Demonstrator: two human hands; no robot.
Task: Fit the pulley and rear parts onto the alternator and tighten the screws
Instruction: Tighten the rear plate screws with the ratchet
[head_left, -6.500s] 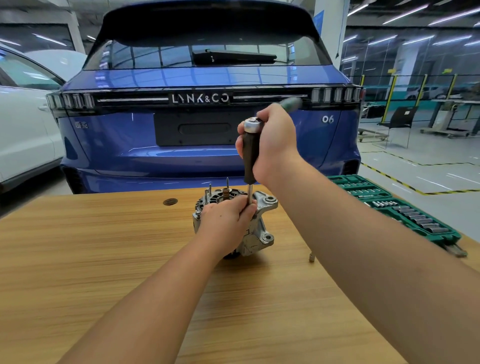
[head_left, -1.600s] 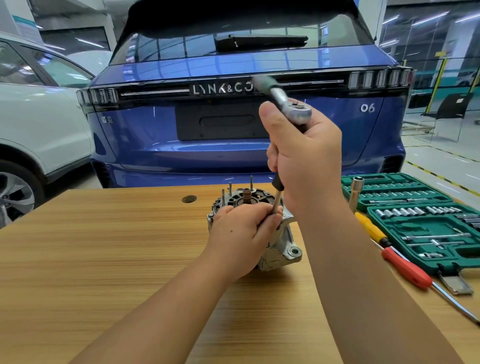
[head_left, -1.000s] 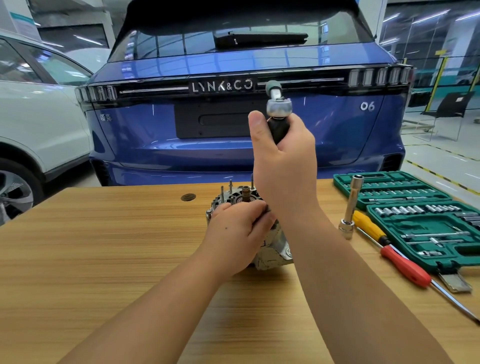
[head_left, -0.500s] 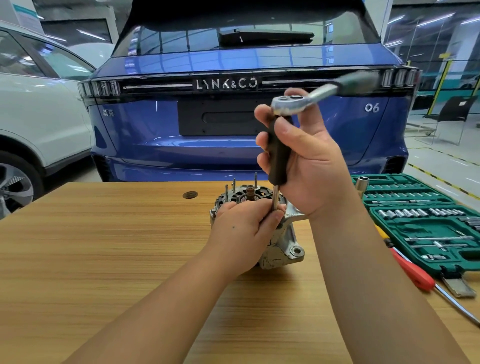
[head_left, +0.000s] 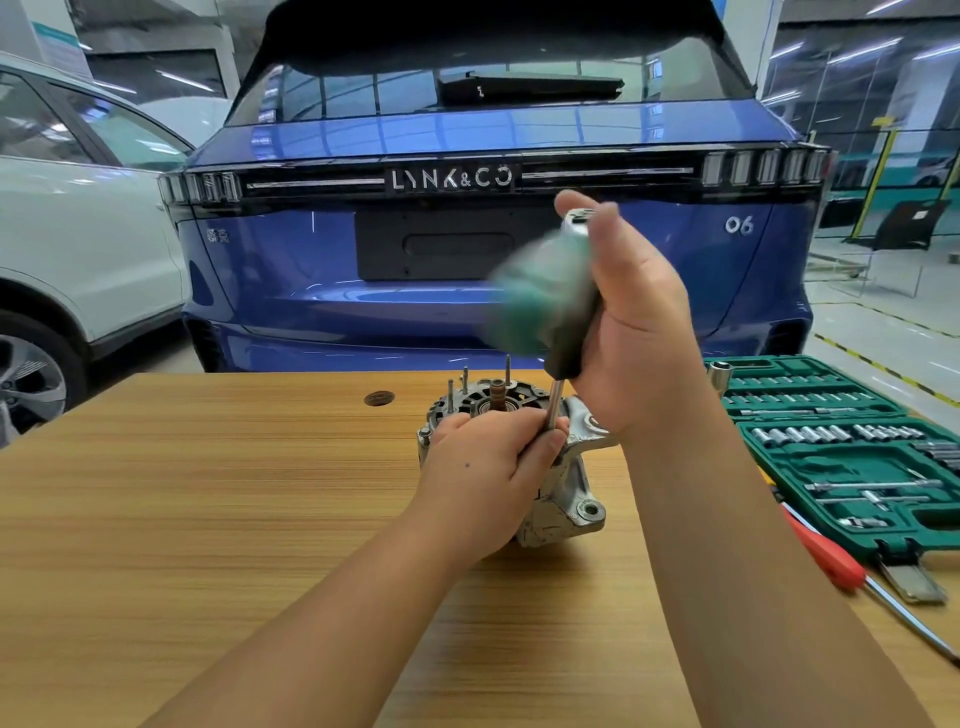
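The alternator is gripped by the left hand on the table; a blurred tool, seemingly a ratchet driver, is clasped upright by the right hand.

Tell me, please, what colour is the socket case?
Green, in the head view: the case on the table's right.

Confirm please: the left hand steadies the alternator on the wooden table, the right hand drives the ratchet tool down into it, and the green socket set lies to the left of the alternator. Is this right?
One detail is wrong. The head view shows the green socket set to the right of the alternator, not the left. The rest holds: left hand steadies it on the wooden table, right hand drives the ratchet tool.
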